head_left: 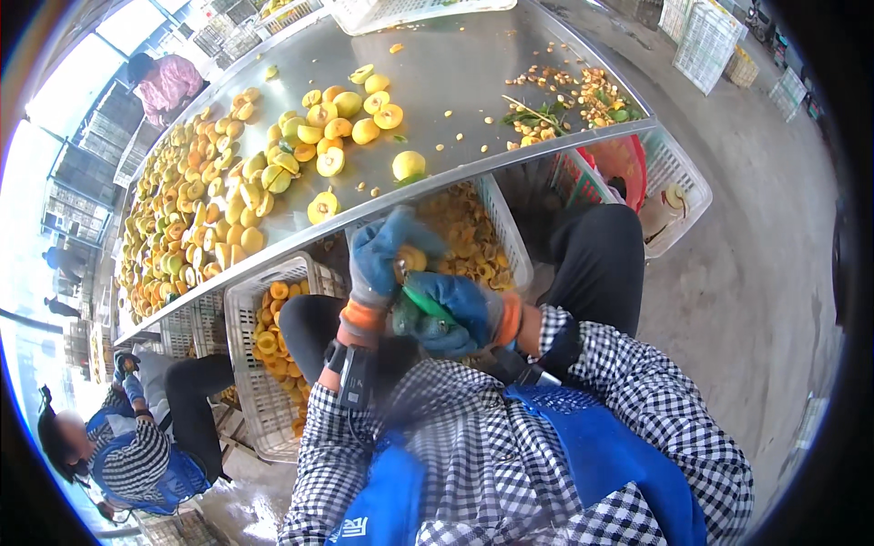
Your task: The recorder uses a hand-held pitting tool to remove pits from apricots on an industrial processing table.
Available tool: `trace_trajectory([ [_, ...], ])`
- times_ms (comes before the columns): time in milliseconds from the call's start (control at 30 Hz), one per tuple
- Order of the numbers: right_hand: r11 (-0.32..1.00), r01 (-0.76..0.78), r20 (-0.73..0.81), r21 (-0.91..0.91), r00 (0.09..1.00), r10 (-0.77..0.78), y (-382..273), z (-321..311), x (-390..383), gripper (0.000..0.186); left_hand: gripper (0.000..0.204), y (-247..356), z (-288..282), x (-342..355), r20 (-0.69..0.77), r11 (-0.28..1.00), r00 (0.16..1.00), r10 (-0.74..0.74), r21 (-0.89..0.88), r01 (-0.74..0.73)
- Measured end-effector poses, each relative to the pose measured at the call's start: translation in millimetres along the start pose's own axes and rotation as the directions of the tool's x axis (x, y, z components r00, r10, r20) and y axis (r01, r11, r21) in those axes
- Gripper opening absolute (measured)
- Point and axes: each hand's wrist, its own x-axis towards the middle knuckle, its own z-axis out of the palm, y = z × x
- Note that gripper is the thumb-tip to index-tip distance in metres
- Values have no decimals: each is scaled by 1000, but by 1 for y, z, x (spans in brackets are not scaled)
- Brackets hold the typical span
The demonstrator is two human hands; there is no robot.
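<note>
My left hand (375, 259), in a blue glove with an orange cuff, is closed around a yellow peach (412, 258); the fingers are blurred and cover part of it. Just below and to the right, my right hand (460, 314), gloved the same way, is closed on a small tool with a green handle (426, 303). The tool's working end is hidden between the hands, close to the fruit. Both hands are held above my lap, in front of the steel table's edge. Under them and beyond stands a white crate (506, 223) full of orange-yellow peels and scraps.
On the steel table (437, 73) lie a large heap of halved peaches (196, 196), several nearer ones, and scattered pits (596, 98) with leaves. Another crate (264, 419) holds peach halves at my left. A red basin (624, 168) sits right. A co-worker (137, 455) sits at left.
</note>
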Motion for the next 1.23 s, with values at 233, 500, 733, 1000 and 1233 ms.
trace_trajectory([
  [233,984,104,-111,145,990,-89,-13,-21,8,33,28,-6,-34,9,-447,945,855,264,297,-137],
  [500,-143,-310,-196,-940,833,-517,-12,-30,-6,27,54,18,-137,29,-133,110,941,310,989,103],
  [733,23,-145,-113,-989,649,-752,-25,-11,2,25,27,0,-97,79,-211,610,976,-49,768,196],
  [1000,-259,-242,66,-935,600,-797,-54,21,29,32,19,5,-41,29,-195,957,944,267,-60,-283],
  [1233,-416,-229,117,-880,745,-657,-50,27,16,35,31,-6,-43,4,-189,941,922,338,90,-326],
])
